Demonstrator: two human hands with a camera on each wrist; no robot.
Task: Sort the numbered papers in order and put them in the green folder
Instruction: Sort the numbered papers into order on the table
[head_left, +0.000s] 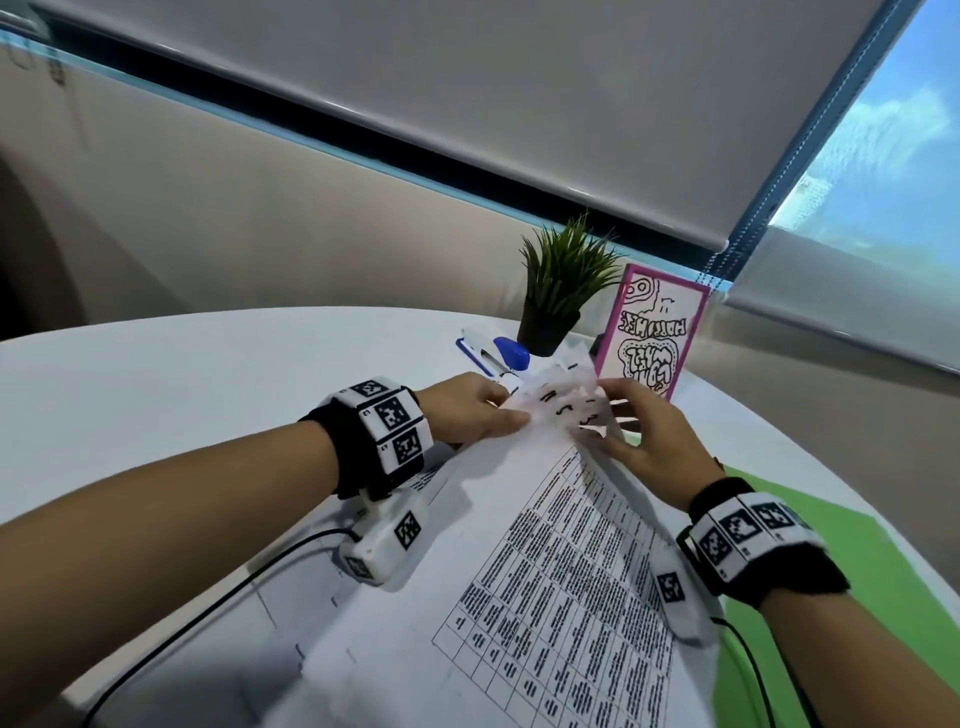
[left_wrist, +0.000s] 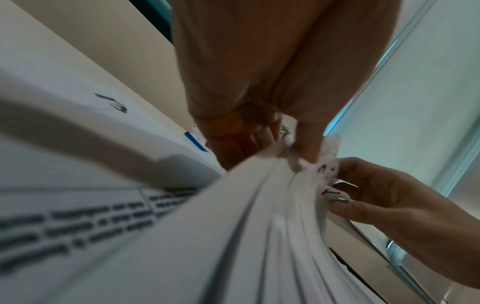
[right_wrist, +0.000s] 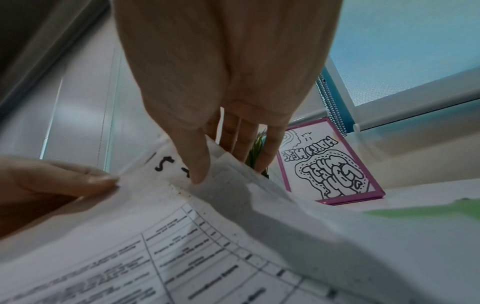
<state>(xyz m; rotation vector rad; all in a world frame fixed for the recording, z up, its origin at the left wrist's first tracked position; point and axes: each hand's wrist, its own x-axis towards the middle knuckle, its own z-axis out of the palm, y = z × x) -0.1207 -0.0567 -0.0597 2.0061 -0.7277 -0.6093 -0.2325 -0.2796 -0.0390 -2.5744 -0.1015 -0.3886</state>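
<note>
A stack of white printed papers (head_left: 545, 561) is lifted off the table, its far corners fanned out so handwritten numbers show (right_wrist: 166, 164). My left hand (head_left: 506, 410) pinches the stack's far left corner, thumb (right_wrist: 78, 181) on top. My right hand (head_left: 605, 415) pinches the fanned corners, its thumb (right_wrist: 197, 164) in front of the sheets and the fingers (right_wrist: 239, 139) behind them. Another numbered sheet (left_wrist: 111, 102) lies flat on the table under my left wrist. The green folder (head_left: 841, 597) lies on the table at the right, partly hidden by the papers and my right wrist.
On the white round table (head_left: 208, 374), just beyond my hands, stand a potted plant (head_left: 561, 291), a pink-framed card (head_left: 652, 332) and a blue and white stapler (head_left: 498, 353). A black cable (head_left: 208, 613) runs from my left wrist to the near edge.
</note>
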